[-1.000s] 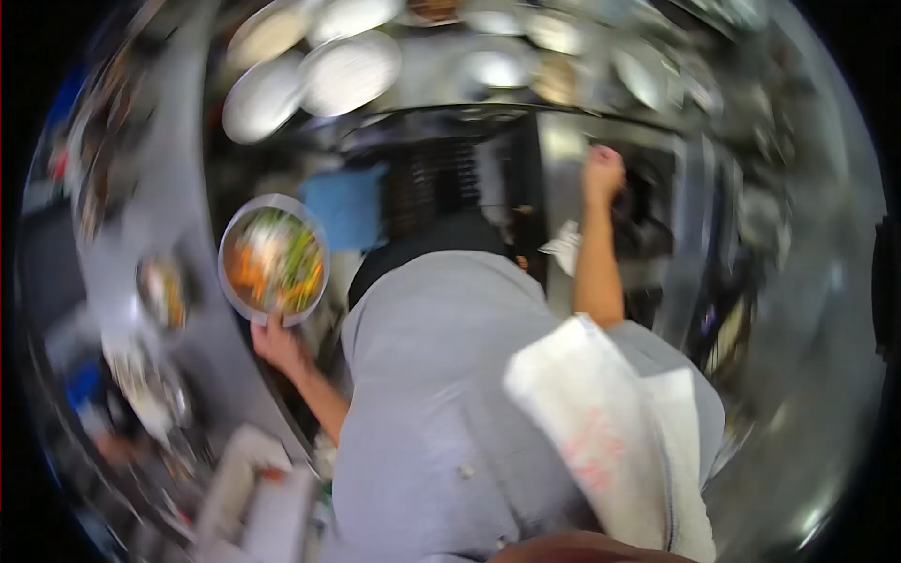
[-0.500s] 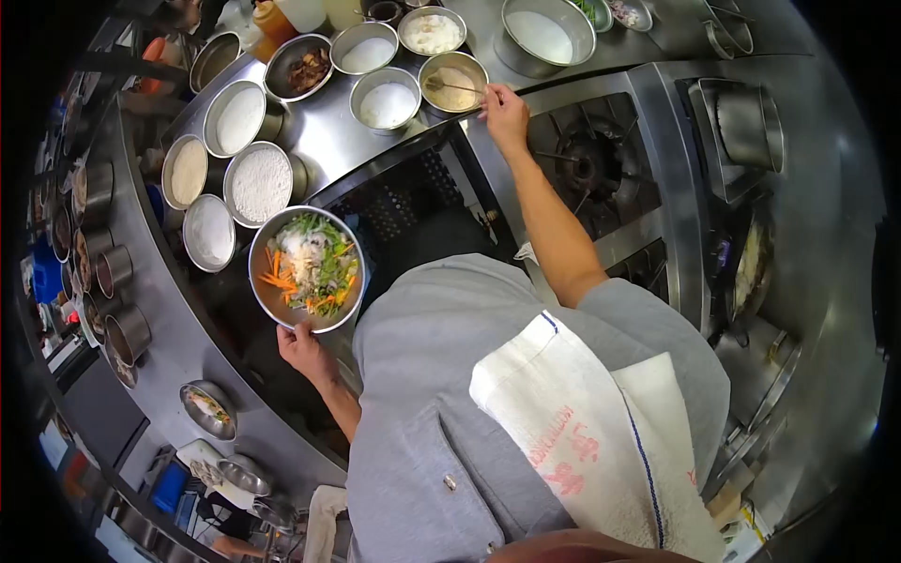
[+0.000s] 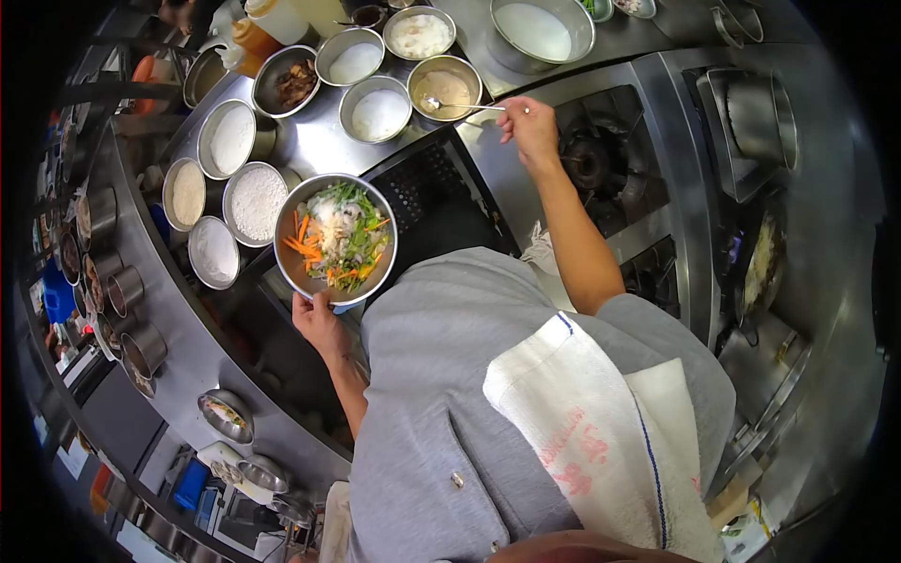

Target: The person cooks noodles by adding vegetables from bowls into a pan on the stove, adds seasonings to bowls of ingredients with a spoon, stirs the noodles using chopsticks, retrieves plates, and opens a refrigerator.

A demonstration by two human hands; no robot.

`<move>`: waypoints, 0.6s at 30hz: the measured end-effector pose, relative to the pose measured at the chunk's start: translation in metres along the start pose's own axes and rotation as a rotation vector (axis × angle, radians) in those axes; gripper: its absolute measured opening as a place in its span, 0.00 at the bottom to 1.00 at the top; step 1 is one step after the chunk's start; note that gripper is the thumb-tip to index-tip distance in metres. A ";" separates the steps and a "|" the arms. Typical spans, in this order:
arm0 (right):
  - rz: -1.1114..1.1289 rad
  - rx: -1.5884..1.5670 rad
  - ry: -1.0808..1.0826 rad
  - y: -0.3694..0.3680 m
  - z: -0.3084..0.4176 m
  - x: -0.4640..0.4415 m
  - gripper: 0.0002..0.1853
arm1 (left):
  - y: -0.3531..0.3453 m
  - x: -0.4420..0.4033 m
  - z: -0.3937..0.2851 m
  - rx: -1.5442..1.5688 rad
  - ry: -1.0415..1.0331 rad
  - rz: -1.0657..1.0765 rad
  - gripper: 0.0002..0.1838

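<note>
My left hand point(image 3: 322, 328) grips the lower rim of a steel bowl point(image 3: 293, 274), thumb on the edge. Inside the bowl are carrot strips, green vegetables and a white and pale tan heap. My right hand point(image 3: 527, 131) is over the stove's left edge, its fingers at the handle end of a thin metal spoon point(image 3: 483, 107). The spoon's head rests in a round container of tan powder point(image 3: 450, 86). Around it stand containers of white powder point(image 3: 376, 111), a white chunky food point(image 3: 419, 35) and brown pieces point(image 3: 296, 83).
A gas burner point(image 3: 588, 161) lies right of my right forearm. Farther right are a rectangular metal pot point(image 3: 746, 122) and a pan with food point(image 3: 762, 263). More powder containers point(image 3: 255, 202) line the counter at left, beyond which is a small bowl point(image 3: 225, 416). A white towel point(image 3: 582, 413) hangs over my front.
The held bowl has moved right and slightly up in view. The spoon's handle has swung toward the right, and my right hand has shifted right with its fingers looser around it.
</note>
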State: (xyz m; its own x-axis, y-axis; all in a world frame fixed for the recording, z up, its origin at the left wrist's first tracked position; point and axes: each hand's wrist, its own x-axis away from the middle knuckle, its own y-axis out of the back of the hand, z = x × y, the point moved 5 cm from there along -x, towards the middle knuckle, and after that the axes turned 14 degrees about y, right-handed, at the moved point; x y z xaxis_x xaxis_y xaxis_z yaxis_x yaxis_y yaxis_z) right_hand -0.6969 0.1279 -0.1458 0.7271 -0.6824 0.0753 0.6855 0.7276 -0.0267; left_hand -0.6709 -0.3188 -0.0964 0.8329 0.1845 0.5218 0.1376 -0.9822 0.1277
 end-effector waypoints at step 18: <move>0.240 0.387 0.212 -0.012 0.028 -0.029 0.20 | -0.056 -0.033 0.004 0.160 -0.097 0.195 0.04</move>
State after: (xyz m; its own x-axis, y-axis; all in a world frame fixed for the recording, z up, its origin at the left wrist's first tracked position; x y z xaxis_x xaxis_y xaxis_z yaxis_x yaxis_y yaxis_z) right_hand -0.7272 0.1413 -0.1199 0.8818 -0.4623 -0.0930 0.4630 0.8114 0.3567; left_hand -0.7034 -0.2701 -0.1242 0.8986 -0.0051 0.4388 0.0461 -0.9933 -0.1059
